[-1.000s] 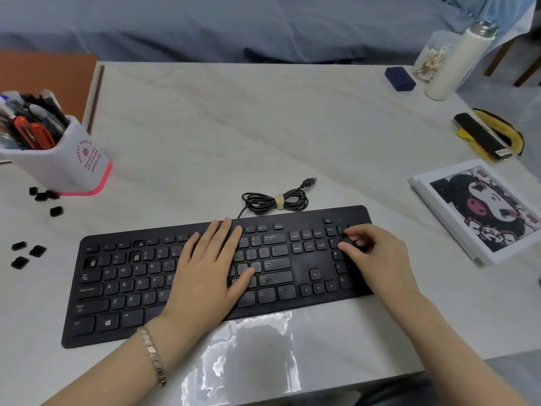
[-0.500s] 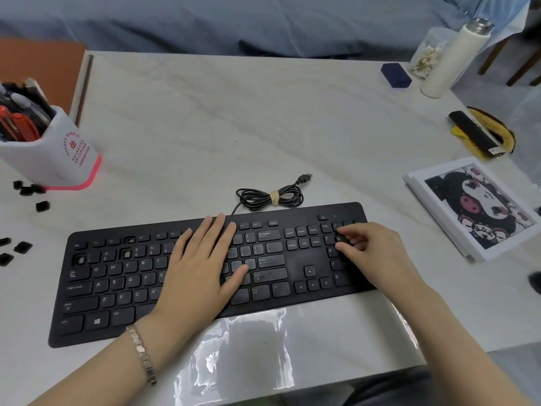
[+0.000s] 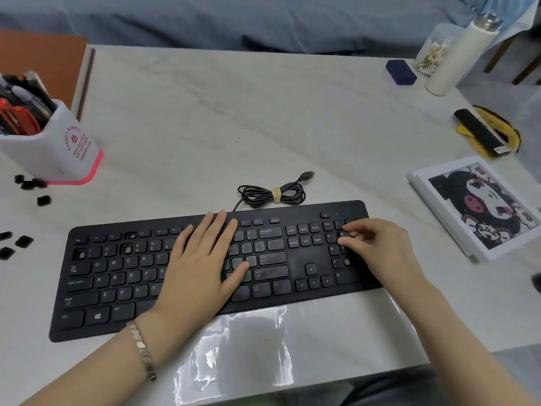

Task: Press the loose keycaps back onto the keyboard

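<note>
- Black keyboard (image 3: pixel 96 276) lies flat near the front edge of the pale stone-look bench (image 3: pixel 263 127), with its bundled cable (image 3: pixel 272 194) just behind it.
- Left hand (image 3: pixel 202 268): palm down on the middle key rows, fingers straight, gripping nothing. It is judged to be steadying the board.
- Right hand (image 3: pixel 380 247): fingers curled over the number pad at the keyboard's right end. Thumb and forefinger pinch a keycap (image 3: pixel 343 235) in the upper rows of the pad. Whether that cap is fully seated cannot be told.
- Loose keycaps (image 3: pixel 23 241) lie scattered on the bench off the keyboard's left end, several close against the base of the pen holder (image 3: pixel 58 148) and all well apart from both hands.
- Open sockets (image 3: pixel 80 254): at least two show in the upper left rows, and another appears low in the number pad. The task is judged only partly done.
- Recommended method for this step: square the cap over its socket with the legend upright. Release the pinch, then press straight down on the cap's centre with one fingertip until it sits level with its neighbours.
- The left hand should bear down so the board does not slide under the push.
- Risk: an off-centre or tilted press may jam the cap or strain its clips.
</note>
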Demonstrator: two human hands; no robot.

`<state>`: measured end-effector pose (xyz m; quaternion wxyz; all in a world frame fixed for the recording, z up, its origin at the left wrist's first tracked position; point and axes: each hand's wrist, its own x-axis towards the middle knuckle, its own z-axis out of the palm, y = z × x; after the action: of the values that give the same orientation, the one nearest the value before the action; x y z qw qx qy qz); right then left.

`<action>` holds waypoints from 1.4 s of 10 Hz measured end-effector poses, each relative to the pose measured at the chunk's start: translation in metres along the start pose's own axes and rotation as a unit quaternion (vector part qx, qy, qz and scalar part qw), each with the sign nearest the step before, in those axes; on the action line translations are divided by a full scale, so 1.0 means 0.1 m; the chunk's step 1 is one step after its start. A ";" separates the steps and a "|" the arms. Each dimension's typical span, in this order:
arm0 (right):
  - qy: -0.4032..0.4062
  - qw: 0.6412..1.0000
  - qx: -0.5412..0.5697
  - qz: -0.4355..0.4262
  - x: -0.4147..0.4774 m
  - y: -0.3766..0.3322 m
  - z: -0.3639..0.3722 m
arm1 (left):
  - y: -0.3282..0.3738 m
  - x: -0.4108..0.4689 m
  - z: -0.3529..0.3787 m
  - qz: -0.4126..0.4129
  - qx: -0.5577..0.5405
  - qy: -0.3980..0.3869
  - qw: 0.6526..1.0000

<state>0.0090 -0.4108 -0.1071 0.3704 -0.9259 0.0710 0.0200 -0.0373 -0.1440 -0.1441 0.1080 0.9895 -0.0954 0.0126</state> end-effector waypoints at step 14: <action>0.109 0.969 -0.170 -0.145 -0.34 -0.03 0.32 | -0.04 -0.01 -0.05 0.029 -0.057 -0.007 0.998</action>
<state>-0.0233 -0.3825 -0.1252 0.1968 -0.9722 -0.0279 -0.1234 -0.0377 -0.1385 -0.1398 0.1629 0.9787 -0.1251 0.0031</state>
